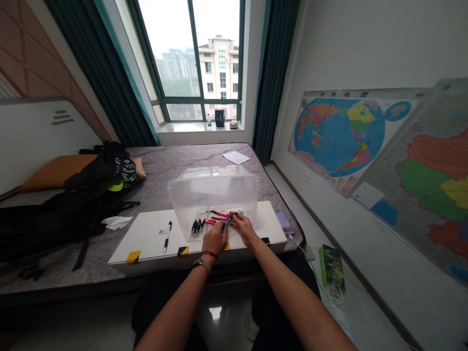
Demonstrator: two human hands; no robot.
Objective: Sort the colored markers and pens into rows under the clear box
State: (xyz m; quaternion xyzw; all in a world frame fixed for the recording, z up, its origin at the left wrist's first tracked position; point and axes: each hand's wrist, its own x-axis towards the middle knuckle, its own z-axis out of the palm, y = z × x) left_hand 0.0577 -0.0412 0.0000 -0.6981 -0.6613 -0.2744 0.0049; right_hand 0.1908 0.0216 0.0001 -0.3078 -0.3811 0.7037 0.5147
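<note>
A slim teal pen (229, 221) slants between my two hands. My left hand (215, 238), with a watch and red cord on the wrist, is closed round its lower end. The closed fingers of my right hand (243, 227) are at its upper end, where a darker tip shows. Behind them stands a clear plastic box (215, 187). Black pens (198, 227) lie in its left part, and several pink-red pen parts (211, 222) lie beside them, partly covered by my hands. One white-and-black pen (167, 237) rests apart, left of the box.
The box stands on a white carton (146, 229) with yellow-black tape, on a grey mattress (157, 161). Black bags (47, 214) and a crumpled tissue (117, 222) lie left. A paper sheet (236, 157) lies behind. At right is a blurred phone-like object (285, 223) with a cable.
</note>
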